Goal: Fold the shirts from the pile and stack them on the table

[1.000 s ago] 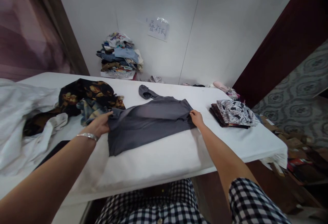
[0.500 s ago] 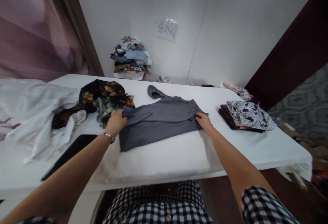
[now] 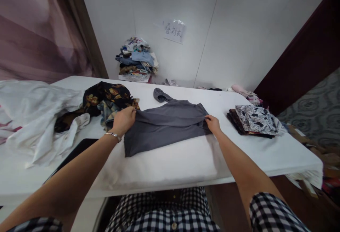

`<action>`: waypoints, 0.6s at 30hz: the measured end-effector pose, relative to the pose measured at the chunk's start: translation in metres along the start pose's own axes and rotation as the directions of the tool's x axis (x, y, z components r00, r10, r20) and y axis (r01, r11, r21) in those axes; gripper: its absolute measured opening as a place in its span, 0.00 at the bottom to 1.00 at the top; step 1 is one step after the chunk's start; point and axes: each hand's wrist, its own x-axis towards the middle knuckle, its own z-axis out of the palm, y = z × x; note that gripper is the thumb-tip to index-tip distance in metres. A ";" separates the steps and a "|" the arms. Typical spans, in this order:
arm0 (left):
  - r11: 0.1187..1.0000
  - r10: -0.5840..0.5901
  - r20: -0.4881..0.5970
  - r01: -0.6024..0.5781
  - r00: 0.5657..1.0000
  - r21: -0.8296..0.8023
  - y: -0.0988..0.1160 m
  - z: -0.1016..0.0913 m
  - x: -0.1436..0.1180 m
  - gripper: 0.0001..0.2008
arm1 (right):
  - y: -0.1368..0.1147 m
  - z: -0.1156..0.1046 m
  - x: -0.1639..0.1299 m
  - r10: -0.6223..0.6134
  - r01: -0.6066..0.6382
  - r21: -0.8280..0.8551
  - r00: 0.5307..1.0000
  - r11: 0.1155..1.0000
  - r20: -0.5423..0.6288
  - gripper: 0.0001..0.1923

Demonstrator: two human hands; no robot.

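Note:
A grey shirt [image 3: 167, 129] lies spread sideways on the white table [image 3: 170, 166], with one sleeve stretched out toward the back. My left hand [image 3: 124, 120] is closed on the shirt's left end, its fingers pinching the cloth. At the opposite end my right hand [image 3: 213, 123] pinches the fabric between thumb and fingers. Between both hands a fold of the cloth is pulled taut in a line. Just behind my left hand, a dark floral garment [image 3: 106, 96] and a blue-green plaid cloth [image 3: 107, 113] lie bunched.
White garments [image 3: 39, 115] heap at the left, beside a flat black object [image 3: 73, 156] partly under my left forearm. Folded patterned clothes [image 3: 257, 119] are stacked at the right. A tall clothes pile [image 3: 138, 60] stands against the wall, near a paper sign [image 3: 174, 31].
My left hand has lifted slightly and shifted a little right and away from me, drawing the shirt's fold straighter. My right hand has barely moved.

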 end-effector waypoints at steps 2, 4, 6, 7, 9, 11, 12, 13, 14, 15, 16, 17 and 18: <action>0.995 0.067 -0.162 -0.077 0.984 -0.057 0.005 -0.014 -0.004 0.17 | 0.003 -0.004 -0.002 0.017 -0.016 0.024 0.999 1.000 -0.049 0.15; 0.958 0.267 -0.233 -0.284 0.935 -0.042 0.005 -0.019 -0.019 0.14 | 0.009 -0.009 -0.009 0.042 -0.035 0.078 0.995 0.996 -0.093 0.16; 0.855 0.510 -0.169 -0.519 0.844 -0.012 -0.003 -0.011 -0.043 0.12 | 0.017 -0.012 -0.017 0.068 -0.052 0.133 0.990 0.990 -0.121 0.15; 0.787 0.611 -0.113 -0.616 0.784 -0.021 -0.010 -0.003 -0.056 0.12 | 0.020 -0.013 -0.022 0.079 -0.059 0.153 0.988 0.986 -0.129 0.13; 0.686 0.727 -0.015 -0.727 0.687 -0.046 -0.026 0.015 -0.077 0.11 | 0.027 -0.014 -0.029 0.089 -0.067 0.166 0.987 0.984 -0.132 0.10; 0.697 0.716 -0.019 -0.716 0.698 -0.038 -0.040 0.030 -0.089 0.11 | 0.030 -0.012 -0.032 0.097 -0.072 0.182 0.987 0.981 -0.132 0.08; 0.739 0.670 -0.061 -0.673 0.739 -0.033 -0.045 0.036 -0.092 0.10 | 0.031 -0.011 -0.031 0.104 -0.078 0.190 0.986 0.979 -0.132 0.07; 0.790 0.606 -0.112 -0.612 0.788 -0.039 -0.048 0.039 -0.092 0.11 | 0.032 -0.010 -0.029 0.112 -0.084 0.197 0.985 0.977 -0.132 0.06; 0.834 0.535 -0.158 -0.549 0.830 -0.055 -0.049 0.040 -0.091 0.12 | 0.032 -0.009 -0.027 0.120 -0.092 0.201 0.984 0.975 -0.134 0.06; 0.863 0.480 -0.192 -0.500 0.856 -0.075 -0.049 0.041 -0.090 0.13 | 0.031 -0.008 -0.025 0.128 -0.099 0.202 0.982 0.974 -0.136 0.06; 0.874 0.453 -0.204 -0.477 0.868 -0.090 -0.048 0.040 -0.090 0.14 | 0.031 -0.007 -0.024 0.131 -0.102 0.200 0.982 0.975 -0.137 0.05; 0.869 0.463 -0.195 -0.486 0.865 -0.095 -0.046 0.039 -0.090 0.14 | 0.031 -0.007 -0.022 0.130 -0.102 0.193 0.982 0.976 -0.136 0.05; 0.849 0.503 -0.167 -0.521 0.848 -0.089 -0.044 0.037 -0.092 0.13 | 0.030 -0.008 -0.022 0.123 -0.097 0.181 0.983 0.979 -0.133 0.05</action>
